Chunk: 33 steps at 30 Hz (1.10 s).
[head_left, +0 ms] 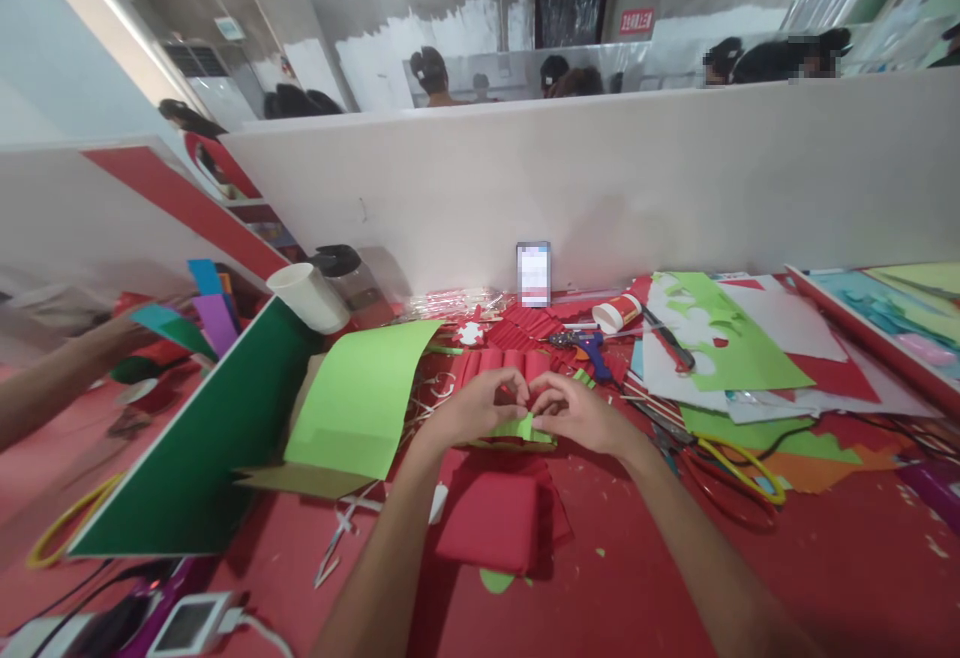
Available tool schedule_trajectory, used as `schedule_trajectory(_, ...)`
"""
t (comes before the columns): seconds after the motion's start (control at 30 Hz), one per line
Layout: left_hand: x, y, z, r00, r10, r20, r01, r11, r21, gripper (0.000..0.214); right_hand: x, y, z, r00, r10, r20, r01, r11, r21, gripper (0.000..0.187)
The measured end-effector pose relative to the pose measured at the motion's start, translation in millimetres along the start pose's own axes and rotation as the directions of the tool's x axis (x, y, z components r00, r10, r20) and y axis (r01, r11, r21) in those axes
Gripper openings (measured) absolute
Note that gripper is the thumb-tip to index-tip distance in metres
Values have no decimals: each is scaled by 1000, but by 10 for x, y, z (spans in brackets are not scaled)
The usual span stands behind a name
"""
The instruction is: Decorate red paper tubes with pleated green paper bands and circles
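My left hand (pixel 487 406) and my right hand (pixel 570 413) meet at the middle of the red table, fingertips bent together. Between them is a small strip of light green paper (pixel 523 428), pinched by both hands. Just behind my hands lie several rolled red paper tubes (pixel 517 362), side by side. In front of my wrists sits a red padded block (pixel 491 518), with a bit of green paper (pixel 496 581) peeking out below it. A blue glue gun (pixel 592 350) rests behind my right hand.
At the left stand a dark green board (pixel 202 448), a box with a light green sheet (pixel 364 393) and a white cup (pixel 309 298). Scissors (pixel 739 468), a knife (pixel 671 340) and paper sheets lie right. A phone (pixel 534 274) leans on the partition (pixel 600 178). A co-worker's arm (pixel 67 378) reaches in left.
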<state>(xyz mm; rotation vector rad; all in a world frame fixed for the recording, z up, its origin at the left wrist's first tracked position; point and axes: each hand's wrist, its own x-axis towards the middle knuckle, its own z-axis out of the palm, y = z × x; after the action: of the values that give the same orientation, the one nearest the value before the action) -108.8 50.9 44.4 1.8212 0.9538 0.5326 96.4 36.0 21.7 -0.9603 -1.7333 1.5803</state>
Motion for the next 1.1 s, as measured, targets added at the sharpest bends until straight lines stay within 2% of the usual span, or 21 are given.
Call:
schedule_trajectory(0.27,-35,54,-33,999,52,6,-52,997,49,7,42,16,-44,998,-1,69,-1,1000,28,28)
schedule_trajectory(0.47,-93,104,-62,990,-21,140,24,1000,-13,12,68,-1,-62,994,24,107,-25,1000,1,28)
schedule_trajectory(0.63,-91,90,-66,990,-26,141,22,999,27,12,95,-5,-72,989,30,146,-24,999,-42,26)
schedule_trajectory(0.87,-60,78,-96,990,-50,134,35,994,108,11,143,-36,-121,977,71,201,-62,997,-53,33)
schedule_trajectory(1.1,-34,119,-123,990,-94,107,70,974,215,18,166,-49,-136,975,76,209,-52,992,-118,35)
